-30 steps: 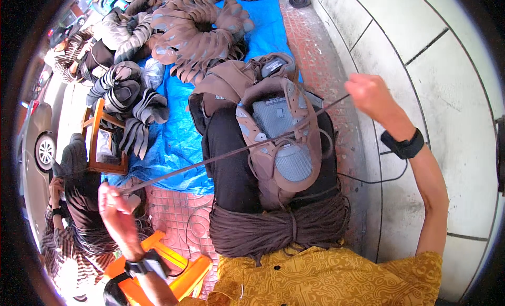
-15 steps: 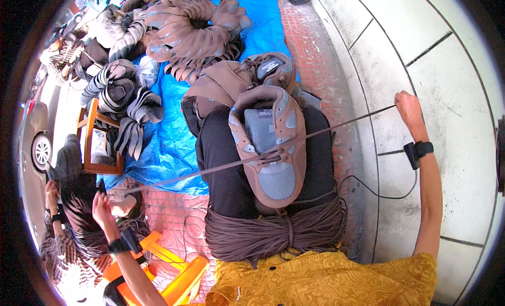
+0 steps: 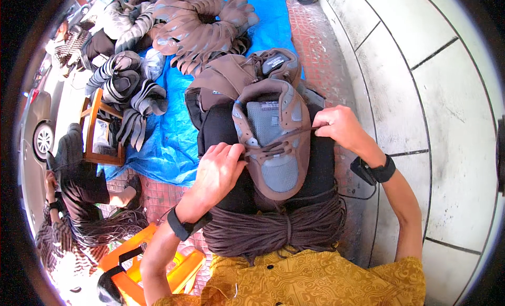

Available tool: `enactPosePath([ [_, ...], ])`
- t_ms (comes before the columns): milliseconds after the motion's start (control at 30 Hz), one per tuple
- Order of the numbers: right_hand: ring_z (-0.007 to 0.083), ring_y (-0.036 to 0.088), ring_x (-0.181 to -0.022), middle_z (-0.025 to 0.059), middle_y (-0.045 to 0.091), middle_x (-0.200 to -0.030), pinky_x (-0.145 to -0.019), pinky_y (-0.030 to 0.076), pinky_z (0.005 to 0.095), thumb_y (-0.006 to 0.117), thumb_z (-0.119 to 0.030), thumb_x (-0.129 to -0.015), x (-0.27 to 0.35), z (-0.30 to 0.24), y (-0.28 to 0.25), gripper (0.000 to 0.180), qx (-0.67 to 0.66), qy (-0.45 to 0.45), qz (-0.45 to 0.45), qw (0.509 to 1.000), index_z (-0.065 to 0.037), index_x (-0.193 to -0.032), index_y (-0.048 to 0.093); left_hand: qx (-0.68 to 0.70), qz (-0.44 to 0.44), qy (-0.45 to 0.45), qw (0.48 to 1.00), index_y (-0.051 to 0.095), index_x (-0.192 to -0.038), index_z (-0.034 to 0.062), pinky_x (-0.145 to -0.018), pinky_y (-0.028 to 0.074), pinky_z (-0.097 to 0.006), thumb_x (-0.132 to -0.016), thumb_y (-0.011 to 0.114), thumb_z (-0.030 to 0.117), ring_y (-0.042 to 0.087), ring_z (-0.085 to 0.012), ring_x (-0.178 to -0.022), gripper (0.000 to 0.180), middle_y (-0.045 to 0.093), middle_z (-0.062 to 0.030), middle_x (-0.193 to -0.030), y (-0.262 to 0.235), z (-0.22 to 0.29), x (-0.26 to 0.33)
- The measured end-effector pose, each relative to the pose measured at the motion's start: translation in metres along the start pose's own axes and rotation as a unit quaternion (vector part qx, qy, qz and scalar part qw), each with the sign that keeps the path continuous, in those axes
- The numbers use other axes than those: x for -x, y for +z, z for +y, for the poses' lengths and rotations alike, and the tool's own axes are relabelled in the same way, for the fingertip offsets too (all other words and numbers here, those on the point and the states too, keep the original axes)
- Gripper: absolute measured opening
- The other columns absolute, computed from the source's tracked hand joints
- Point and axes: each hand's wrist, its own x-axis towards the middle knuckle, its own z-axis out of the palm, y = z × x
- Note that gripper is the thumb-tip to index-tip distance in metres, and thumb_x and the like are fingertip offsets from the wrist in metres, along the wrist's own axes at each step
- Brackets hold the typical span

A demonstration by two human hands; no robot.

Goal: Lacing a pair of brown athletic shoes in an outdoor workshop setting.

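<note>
A brown and grey shoe upper (image 3: 281, 174) lies across my black-clad thighs, toe toward me, with a brown shoelace (image 3: 273, 146) threaded through its lower eyelets. My left hand (image 3: 218, 169) is closed at the upper's left edge, its fingertips pinching the lace by the eyelets. On the right side, my right hand (image 3: 342, 128) pinches the lace's other side just off the upper's edge. More brown uppers (image 3: 221, 82) are piled just beyond on my knees. A thick tied bundle of brown laces (image 3: 273, 232) rests on my lap nearest my body.
Beyond, a blue tarp (image 3: 176, 101) carries a large ring of stacked brown uppers (image 3: 202, 27) and black-grey ones (image 3: 123, 80). A wooden frame stool (image 3: 90, 127) and an orange plastic stool (image 3: 173, 269) stand left, near another seated person (image 3: 84, 180). A white tiled wall (image 3: 400, 80) runs along the right.
Both hands have come inward from far apart to the two sides of the upper. The lace, stretched wide across before, now runs short between them over the upper.
</note>
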Motion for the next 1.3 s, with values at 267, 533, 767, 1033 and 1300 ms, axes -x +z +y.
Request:
enactPosePath([
  [267,0.0213,0.056,-0.073,0.0051,0.057,-0.076,-0.064,0.046,0.0319,0.061,-0.005,-0.058,-0.015,-0.062,0.009,0.014,-0.189,-0.119,0.132,0.966,-0.007,-0.073,0.059,-0.023,0.026,0.120,0.992,0.052,-0.097,0.0039,-0.050,0.043,-0.033,-0.067,0.054,0.006,0.052,-0.0227,-0.059,0.030,0.045,-0.0080,-0.063,-0.003,0.016,-0.015],
  [533,0.0205,0.056,-0.064,0.0044,0.052,-0.069,-0.052,0.046,0.0323,0.057,-0.005,-0.060,-0.034,-0.064,0.014,0.013,0.013,-0.193,0.095,0.977,-0.007,-0.073,0.055,-0.208,-0.035,0.199,0.957,0.051,-0.089,0.0033,-0.051,0.043,-0.027,-0.065,0.053,0.012,0.049,-0.0178,-0.061,0.026,0.042,-0.0044,-0.065,0.003,0.019,-0.031],
  [767,0.0228,0.053,-0.050,0.0048,0.049,-0.061,-0.044,0.043,0.0331,0.057,-0.004,-0.059,-0.040,-0.059,0.020,0.016,-0.005,-0.202,0.096,0.975,-0.008,-0.074,0.056,-0.031,-0.011,0.080,0.996,0.049,-0.078,0.0036,-0.050,0.045,-0.040,-0.070,0.053,0.006,0.055,-0.0319,-0.057,0.009,0.052,-0.0129,-0.064,0.007,0.012,-0.044],
  [1033,0.0257,0.058,-0.055,0.0072,0.054,-0.062,-0.047,0.046,0.0362,0.052,-0.009,-0.067,-0.034,-0.059,0.030,0.005,-0.040,-0.173,0.138,0.974,-0.009,-0.072,0.054,0.100,0.045,-0.028,0.994,0.050,-0.095,0.0077,-0.056,0.047,-0.039,-0.075,0.056,0.006,0.058,-0.0343,-0.067,0.021,0.059,-0.0162,-0.077,0.002,0.017,-0.027],
  [1300,0.0215,0.054,-0.050,0.0040,0.049,-0.058,-0.044,0.043,0.0314,0.057,-0.003,-0.060,-0.037,-0.063,0.020,0.018,-0.108,-0.213,0.145,0.960,-0.008,-0.077,0.058,0.106,0.036,-0.025,0.993,0.045,-0.088,0.0042,-0.054,0.046,-0.039,-0.076,0.055,0.003,0.057,-0.0348,-0.066,0.015,0.057,-0.0172,-0.073,-0.006,0.011,-0.025],
])
